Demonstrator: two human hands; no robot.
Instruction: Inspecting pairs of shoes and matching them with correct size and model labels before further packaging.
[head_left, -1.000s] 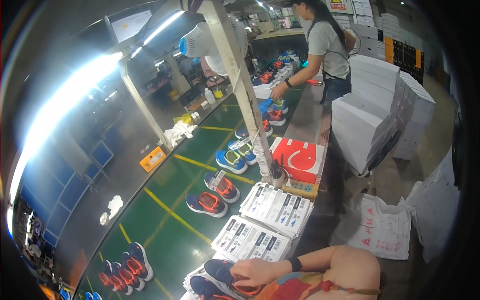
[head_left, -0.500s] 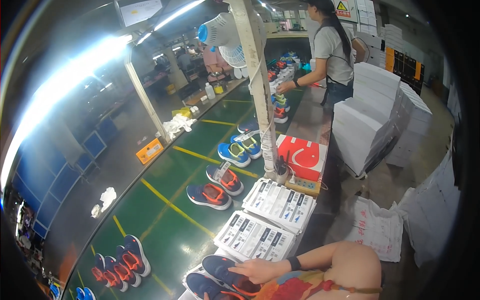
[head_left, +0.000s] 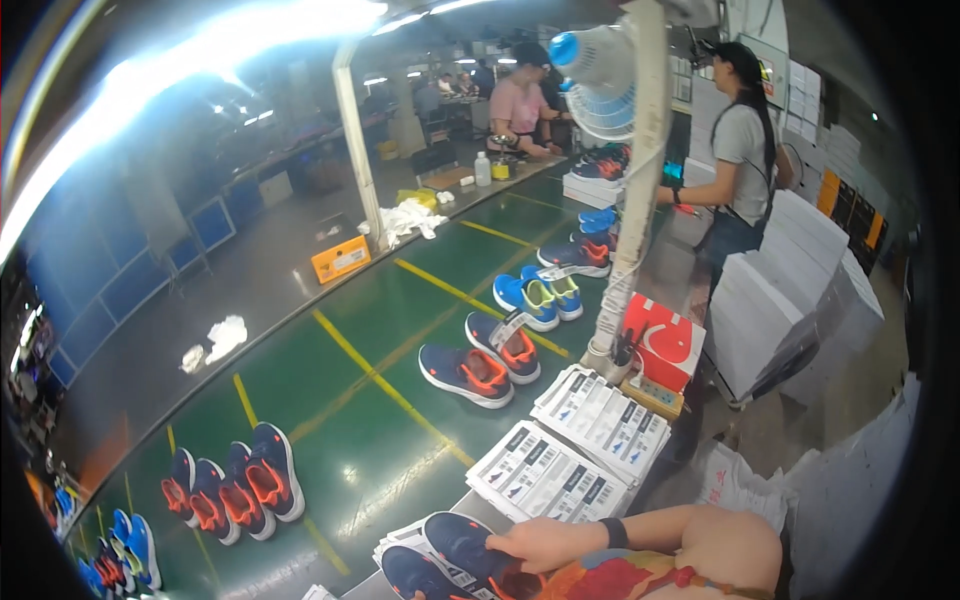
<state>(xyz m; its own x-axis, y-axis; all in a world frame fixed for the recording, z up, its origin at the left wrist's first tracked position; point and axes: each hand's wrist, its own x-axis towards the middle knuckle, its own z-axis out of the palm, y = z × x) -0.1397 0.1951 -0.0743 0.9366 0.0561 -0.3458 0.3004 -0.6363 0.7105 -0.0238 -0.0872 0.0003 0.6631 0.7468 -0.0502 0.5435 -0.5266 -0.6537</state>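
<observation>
Right hand (head_left: 548, 542) grips a navy, orange-lined sneaker (head_left: 460, 541) before stacked white label sheets (head_left: 550, 474); left hand (head_left: 419, 595) barely visible, state indeterminable. Beyond the sheets: red-and-white cardboard box (head_left: 664, 341), contents hidden.

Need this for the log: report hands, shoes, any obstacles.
Right hand on a navy shoe. Left hand barely showing, lower edge. Label stacks close beyond the shoe.

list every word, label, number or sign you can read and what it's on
Wording isn't copied out here; only its places are given.
Stacked white sheets: dark print and barcodes, finest lines too small.
Red box: white curved mark.
Orange box: print too small.
White tag on a navy shoe: unreadable.
White sack: red characters, blurred.
Yellow-and-red wall sign: mostly hidden.
</observation>
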